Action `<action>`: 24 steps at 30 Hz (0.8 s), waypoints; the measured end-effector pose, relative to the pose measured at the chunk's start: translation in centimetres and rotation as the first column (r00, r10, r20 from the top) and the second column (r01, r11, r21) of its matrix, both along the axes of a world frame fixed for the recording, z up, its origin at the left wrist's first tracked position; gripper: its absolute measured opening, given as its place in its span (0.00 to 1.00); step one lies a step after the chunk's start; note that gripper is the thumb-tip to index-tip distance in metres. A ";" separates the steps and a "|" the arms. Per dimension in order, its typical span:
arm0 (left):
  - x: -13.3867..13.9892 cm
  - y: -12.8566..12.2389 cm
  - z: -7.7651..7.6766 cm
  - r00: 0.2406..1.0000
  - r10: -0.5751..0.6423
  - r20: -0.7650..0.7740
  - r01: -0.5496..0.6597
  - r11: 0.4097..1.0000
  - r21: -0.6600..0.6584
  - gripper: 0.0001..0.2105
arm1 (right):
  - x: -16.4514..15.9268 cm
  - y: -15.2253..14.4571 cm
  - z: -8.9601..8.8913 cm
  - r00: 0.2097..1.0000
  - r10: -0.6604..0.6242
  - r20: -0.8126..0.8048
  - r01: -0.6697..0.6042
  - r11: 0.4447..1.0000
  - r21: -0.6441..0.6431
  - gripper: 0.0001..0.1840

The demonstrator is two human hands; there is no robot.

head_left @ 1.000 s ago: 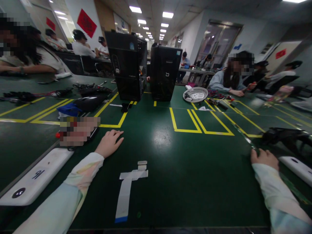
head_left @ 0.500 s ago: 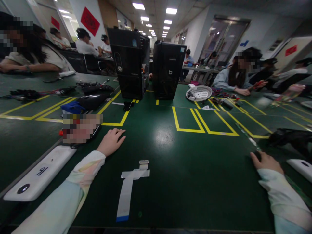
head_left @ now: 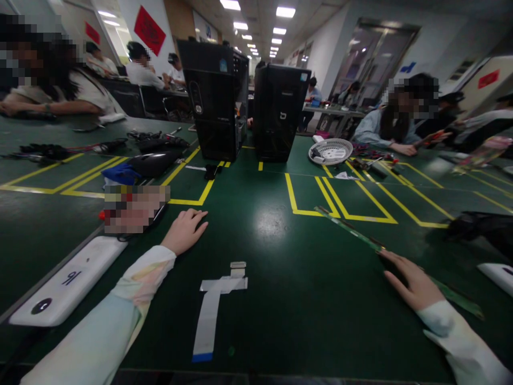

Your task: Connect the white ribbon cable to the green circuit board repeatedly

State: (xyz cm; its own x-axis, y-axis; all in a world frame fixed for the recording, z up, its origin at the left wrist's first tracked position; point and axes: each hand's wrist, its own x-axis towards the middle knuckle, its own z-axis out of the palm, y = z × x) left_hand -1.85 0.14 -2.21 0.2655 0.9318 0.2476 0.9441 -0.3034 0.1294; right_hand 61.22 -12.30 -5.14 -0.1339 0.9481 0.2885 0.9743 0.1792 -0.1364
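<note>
My left hand [head_left: 185,231] lies on the green table with its fingers stretched out and nothing in them, beside a dark object whose surface is blurred out. At the right, my right hand [head_left: 412,280] has its fingers over the middle of a long, narrow green circuit board strip [head_left: 352,231]. The strip slants across the table, one end at the yellow tape and the other beyond my wrist; part of it is hidden under the hand. Between my hands, nearer the front edge, lies a white flat ribbon cable [head_left: 208,321] with a blue end and a connector.
Two black computer towers [head_left: 214,107] stand at the back. A white basket [head_left: 331,152] with parts sits right of them. A white power bank-like case [head_left: 68,280] is at the left, near cables and a blue cloth [head_left: 120,172]. People sit around on both sides.
My right hand has moved left, and the green circuit board strip has come with it, further onto the table. My left hand and the ribbon cable have stayed in place.
</note>
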 end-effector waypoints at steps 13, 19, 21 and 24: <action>0.3 0.0 0.9 0.983 0.087 0.161 -0.072 0.993 -0.097 0.30 | -15.4 1.9 2.0 0.843 0.526 -0.109 -0.527 0.850 0.027 0.29; -0.2 0.3 0.9 0.981 0.076 0.176 -0.063 0.995 -0.081 0.31 | -20.7 3.2 2.3 0.756 0.639 -0.139 -0.644 0.765 0.011 0.30; -0.6 0.6 0.7 0.987 0.034 0.155 -0.020 0.995 -0.094 0.31 | -22.2 3.5 2.4 0.738 0.660 -0.137 -0.667 0.745 -0.002 0.31; -1.2 0.7 0.6 0.991 -0.008 0.137 0.028 0.989 -0.144 0.32 | -24.4 3.8 2.5 0.720 0.682 -0.129 -0.690 0.724 -0.024 0.33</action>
State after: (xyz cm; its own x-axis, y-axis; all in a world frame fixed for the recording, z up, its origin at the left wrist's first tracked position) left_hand -3.07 0.88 -1.64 0.2555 0.9559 0.1450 0.9094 -0.2886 0.2996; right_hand 36.86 -8.47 -2.67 -0.7280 0.6255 0.2807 0.5674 0.7795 -0.2655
